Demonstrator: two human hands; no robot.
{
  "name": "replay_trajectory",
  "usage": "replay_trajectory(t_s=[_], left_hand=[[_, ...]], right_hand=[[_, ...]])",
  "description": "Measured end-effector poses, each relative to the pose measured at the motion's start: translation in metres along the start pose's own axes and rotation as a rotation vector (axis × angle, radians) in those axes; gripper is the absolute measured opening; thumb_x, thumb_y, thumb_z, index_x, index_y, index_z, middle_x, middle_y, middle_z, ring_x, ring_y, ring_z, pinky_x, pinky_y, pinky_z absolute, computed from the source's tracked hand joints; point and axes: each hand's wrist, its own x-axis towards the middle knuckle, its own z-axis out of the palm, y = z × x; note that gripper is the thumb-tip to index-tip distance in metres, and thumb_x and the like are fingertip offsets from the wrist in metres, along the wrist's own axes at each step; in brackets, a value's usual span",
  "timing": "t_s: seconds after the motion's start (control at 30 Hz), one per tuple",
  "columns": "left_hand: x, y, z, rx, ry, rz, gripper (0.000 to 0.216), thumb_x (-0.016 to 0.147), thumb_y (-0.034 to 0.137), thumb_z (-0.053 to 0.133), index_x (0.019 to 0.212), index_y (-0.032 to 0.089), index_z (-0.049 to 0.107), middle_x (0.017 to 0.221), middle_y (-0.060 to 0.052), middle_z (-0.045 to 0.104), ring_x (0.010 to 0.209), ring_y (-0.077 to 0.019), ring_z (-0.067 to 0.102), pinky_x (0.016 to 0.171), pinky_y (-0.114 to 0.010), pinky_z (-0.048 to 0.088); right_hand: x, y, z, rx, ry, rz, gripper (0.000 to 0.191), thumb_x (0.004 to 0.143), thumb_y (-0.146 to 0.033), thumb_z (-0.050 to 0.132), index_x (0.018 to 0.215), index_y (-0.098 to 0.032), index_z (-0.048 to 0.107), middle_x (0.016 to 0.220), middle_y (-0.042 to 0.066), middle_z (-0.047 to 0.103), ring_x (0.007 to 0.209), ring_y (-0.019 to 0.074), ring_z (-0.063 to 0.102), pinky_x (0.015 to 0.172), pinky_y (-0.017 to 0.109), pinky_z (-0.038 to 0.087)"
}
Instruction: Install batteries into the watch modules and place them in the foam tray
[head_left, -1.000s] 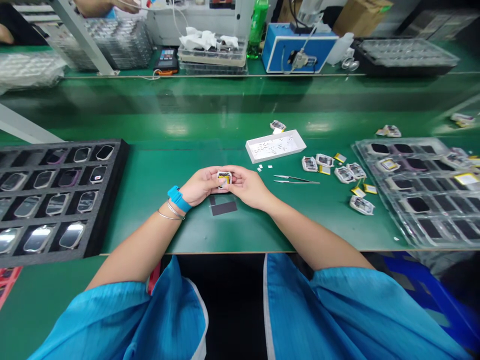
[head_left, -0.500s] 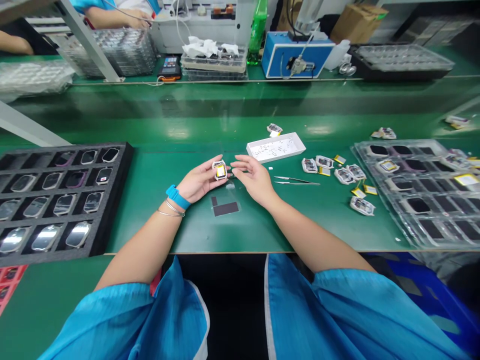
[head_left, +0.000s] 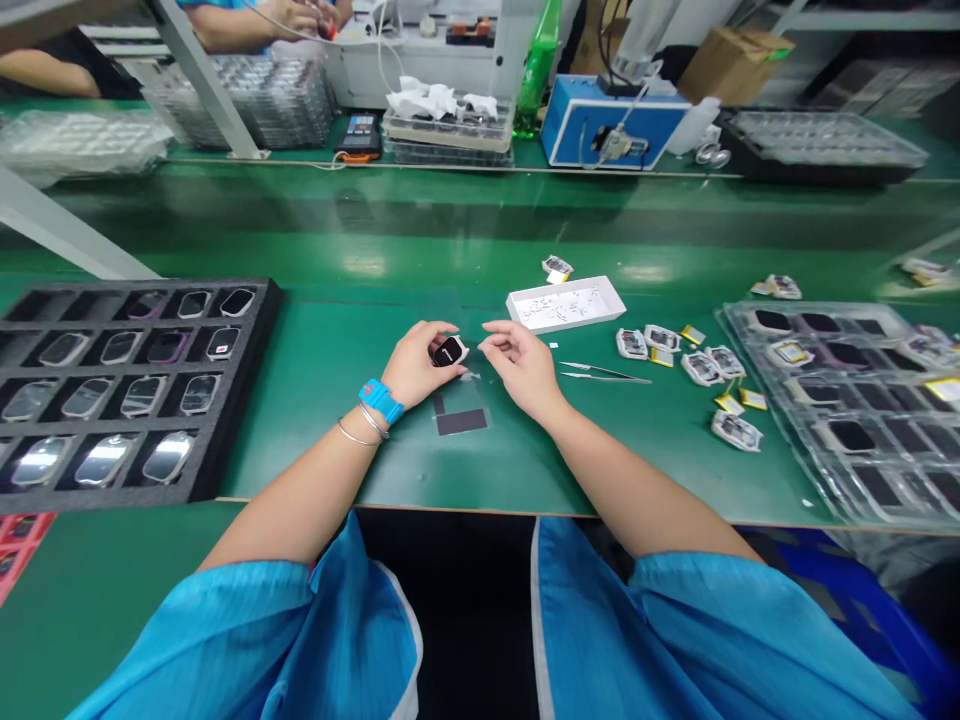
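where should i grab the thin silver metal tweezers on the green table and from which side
Probably pinch the thin silver metal tweezers across both arms around mid-length, the right hand coming over from above and the right. They lie on the green tabletop with arms spread, tips facing left and joined end right, so this approach should keep fingers off the points.

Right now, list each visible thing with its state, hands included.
left hand: closed on the watch
watch: held, dark screen showing white marks
right hand: partly curled, apart from the watch
tweezers: lying flat, tips apart
white box: open, small pieces inside
foam tray: uncovered, many slots filled
green bottle: standing, top out of view
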Motion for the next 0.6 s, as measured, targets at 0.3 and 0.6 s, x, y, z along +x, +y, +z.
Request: replay_trajectory(t_s=[0.3,0.6], left_hand=[[-0.004,0.026,-0.026,-0.049,0.299,0.078,0.047,0.065,0.016,0.084,0.108,0.019,0.066,0.105,-0.007,0.062,0.096,-0.0229,0.058,0.083,-0.031,0.047],[-0.088,0.014,-0.187,0.302,0.73,0.055,0.046,0.07,0.026,0.084,0.113,0.022,0.066,0.119,-0.008,0.062,0.117,-0.0277,0.054,0.099,-0.033,0.043]], right_hand=[[0.0,0.001,-0.004,-0.058,0.017,0.048,0.036,0.074,-0.043,0.067,0.101,-0.02,0.068,0.082,0.005,0.073,0.074,0.0193,0.07,0.074,0.038,0.057],[0.002,0.007,-0.005,-0.078,0.011,0.178,0.025,0.069,-0.045,0.074,0.092,-0.035,0.071,0.086,0.012,0.073,0.085,0.0314,0.072,0.089,0.054,0.053]])
